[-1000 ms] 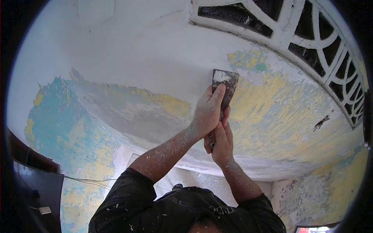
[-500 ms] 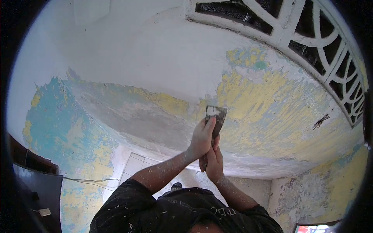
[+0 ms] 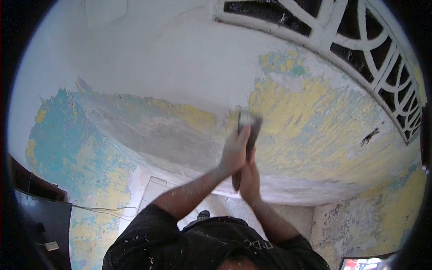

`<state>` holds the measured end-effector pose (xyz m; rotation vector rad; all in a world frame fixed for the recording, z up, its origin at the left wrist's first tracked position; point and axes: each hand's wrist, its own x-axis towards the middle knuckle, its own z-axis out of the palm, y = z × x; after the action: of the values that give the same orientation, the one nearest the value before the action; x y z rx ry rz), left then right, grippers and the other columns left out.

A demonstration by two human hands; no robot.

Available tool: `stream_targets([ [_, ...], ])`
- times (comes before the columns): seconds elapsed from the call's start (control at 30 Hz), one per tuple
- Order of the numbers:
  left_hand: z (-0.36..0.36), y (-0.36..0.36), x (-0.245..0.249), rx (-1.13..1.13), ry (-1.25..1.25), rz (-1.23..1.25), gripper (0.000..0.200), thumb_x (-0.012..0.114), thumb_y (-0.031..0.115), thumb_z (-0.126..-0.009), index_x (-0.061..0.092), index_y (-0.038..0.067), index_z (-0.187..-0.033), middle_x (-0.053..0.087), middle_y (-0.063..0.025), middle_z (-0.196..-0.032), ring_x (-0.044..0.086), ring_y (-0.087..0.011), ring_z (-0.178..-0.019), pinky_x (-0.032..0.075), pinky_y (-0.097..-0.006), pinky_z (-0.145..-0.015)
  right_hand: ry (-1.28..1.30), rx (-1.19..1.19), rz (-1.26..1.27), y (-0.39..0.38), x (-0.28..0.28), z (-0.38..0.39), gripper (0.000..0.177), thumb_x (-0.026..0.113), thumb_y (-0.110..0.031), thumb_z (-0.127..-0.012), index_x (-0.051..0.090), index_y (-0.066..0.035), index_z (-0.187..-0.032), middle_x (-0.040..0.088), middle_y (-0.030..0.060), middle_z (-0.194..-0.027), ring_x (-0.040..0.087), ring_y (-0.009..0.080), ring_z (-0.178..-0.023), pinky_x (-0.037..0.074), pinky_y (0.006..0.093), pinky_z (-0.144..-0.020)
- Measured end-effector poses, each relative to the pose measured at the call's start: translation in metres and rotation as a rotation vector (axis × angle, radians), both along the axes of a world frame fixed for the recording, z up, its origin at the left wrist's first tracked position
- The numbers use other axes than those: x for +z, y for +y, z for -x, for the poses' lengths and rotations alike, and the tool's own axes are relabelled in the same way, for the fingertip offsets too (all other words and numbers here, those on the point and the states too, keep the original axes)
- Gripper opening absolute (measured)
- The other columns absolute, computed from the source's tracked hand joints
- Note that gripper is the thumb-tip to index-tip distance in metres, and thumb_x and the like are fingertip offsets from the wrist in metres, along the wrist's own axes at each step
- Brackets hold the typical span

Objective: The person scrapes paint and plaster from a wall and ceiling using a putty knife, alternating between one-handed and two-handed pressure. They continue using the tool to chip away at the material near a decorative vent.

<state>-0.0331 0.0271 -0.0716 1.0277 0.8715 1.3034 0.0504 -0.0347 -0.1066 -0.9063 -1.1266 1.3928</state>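
Scraper [image 3: 255, 128] (blurred), grille [image 3: 322, 34] well apart

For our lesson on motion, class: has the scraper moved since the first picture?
Yes. The scraper has moved down the picture, farther from the white grille, which is fixed in the wall.

We find pale lettering [image 3: 258, 244] on the dark T-shirt [image 3: 198, 245], too blurred to read as a word, though we make out what look like a D and a C.
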Motion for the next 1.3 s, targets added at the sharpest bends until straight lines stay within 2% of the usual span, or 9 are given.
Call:
stream_targets([
  [0.13, 0.008, 0.003, 0.014, -0.058, -0.108, -0.025, 0.041, 0.044, 0.045, -0.100, 0.046, 0.007, -0.087, 0.047, -0.0047, -0.052, 0.045, -0.0138, -0.037, 0.036, -0.0287, -0.036, 0.024, 0.028, 0.038, 0.005, 0.008, 0.003, 0.033, 0.037, -0.023, -0.103, 0.041, 0.000, -0.126, 0.044, -0.0001, -0.060, 0.037, 0.0081, -0.039, 0.033, 0.0243, -0.033],
  [0.33, -0.006, -0.011, -0.017, -0.030, -0.060, -0.027, 0.039, 0.043, 0.043, -0.101, 0.048, 0.007, -0.087, 0.047, -0.0044, -0.052, 0.043, -0.0133, -0.036, 0.034, -0.0288, -0.035, -0.104, -0.135, -0.210, -0.009, -0.016, 0.006, 0.047, 0.036, -0.019, -0.101, 0.026, -0.002, -0.143, 0.049, 0.0034, -0.064, 0.044, 0.0084, -0.044, 0.035, 0.0237, -0.038],
  [0.47, 0.006, 0.009, 0.021, -0.051, -0.098, -0.054, 0.040, 0.044, 0.045, -0.100, 0.049, 0.006, -0.089, 0.046, -0.0030, -0.050, 0.042, -0.0139, -0.034, 0.033, -0.0282, -0.034, 0.002, 0.103, 0.037, 0.019, -0.001, -0.003, 0.048, 0.037, -0.021, -0.101, 0.025, -0.003, -0.144, 0.049, 0.0029, -0.064, 0.042, 0.0086, -0.042, 0.034, 0.0243, -0.036],
  [0.9, 0.003, 0.007, -0.001, -0.027, -0.084, -0.084, 0.042, 0.043, 0.042, -0.101, 0.054, 0.003, -0.091, 0.047, -0.0052, -0.051, 0.044, -0.0160, -0.036, 0.036, -0.0309, -0.036, -0.083, -0.024, 0.008, 0.007, 0.002, 0.003, 0.030, 0.036, -0.029, -0.104, 0.047, -0.005, -0.118, 0.045, -0.0002, -0.059, 0.038, 0.0084, -0.038, 0.031, 0.0243, -0.033],
  [1.03, -0.006, 0.003, -0.038, -0.074, -0.120, -0.004, 0.044, 0.047, 0.048, -0.099, 0.048, 0.004, -0.092, 0.047, -0.0035, -0.052, 0.044, -0.0136, -0.037, 0.035, -0.0289, -0.035, -0.012, -0.129, -0.097, -0.013, -0.040, 0.006, 0.051, 0.037, -0.031, -0.104, 0.031, 0.001, -0.144, 0.052, 0.0017, -0.062, 0.043, 0.0082, -0.042, 0.036, 0.0241, -0.039],
  [1.07, -0.007, 0.030, -0.052, 0.077, 0.091, -0.252, 0.044, 0.046, 0.047, -0.099, 0.047, 0.004, -0.092, 0.047, -0.0035, -0.052, 0.044, -0.0138, -0.036, 0.035, -0.0289, -0.035, -0.035, -0.075, -0.060, 0.001, -0.037, 0.002, 0.056, 0.036, -0.024, -0.102, 0.017, -0.007, -0.152, 0.051, 0.0025, -0.068, 0.042, 0.0061, -0.043, 0.035, 0.0214, -0.038],
  [1.1, -0.008, 0.048, -0.059, 0.223, 0.301, -0.490, 0.043, 0.046, 0.047, -0.100, 0.047, 0.004, -0.092, 0.047, -0.0034, -0.052, 0.043, -0.0139, -0.036, 0.035, -0.0289, -0.036, -0.217, -0.085, -0.040, 0.007, 0.016, 0.003, 0.054, 0.036, -0.035, -0.103, 0.034, 0.002, -0.141, 0.053, 0.0024, -0.064, 0.045, 0.0075, -0.044, 0.037, 0.0247, -0.038],
  [1.17, 0.005, 0.023, 0.058, 0.060, -0.086, -0.157, 0.043, 0.045, 0.047, -0.100, 0.048, 0.004, -0.091, 0.047, -0.0037, -0.052, 0.044, -0.0141, -0.037, 0.036, -0.0293, -0.036, -0.124, -0.025, -0.096, 0.029, 0.052, 0.004, 0.041, 0.037, -0.034, -0.102, 0.044, 0.000, -0.124, 0.049, 0.0010, -0.060, 0.043, 0.0077, -0.041, 0.034, 0.0247, -0.035],
  [1.3, 0.017, 0.021, 0.082, 0.027, -0.090, -0.223, 0.044, 0.046, 0.047, -0.100, 0.049, 0.005, -0.090, 0.048, -0.0038, -0.053, 0.045, -0.0138, -0.038, 0.037, -0.0289, -0.036, -0.078, -0.008, -0.111, 0.032, 0.067, 0.010, 0.037, 0.038, -0.023, -0.102, 0.037, 0.000, -0.131, 0.047, 0.0009, -0.062, 0.041, 0.0071, -0.041, 0.034, 0.0233, -0.035],
])
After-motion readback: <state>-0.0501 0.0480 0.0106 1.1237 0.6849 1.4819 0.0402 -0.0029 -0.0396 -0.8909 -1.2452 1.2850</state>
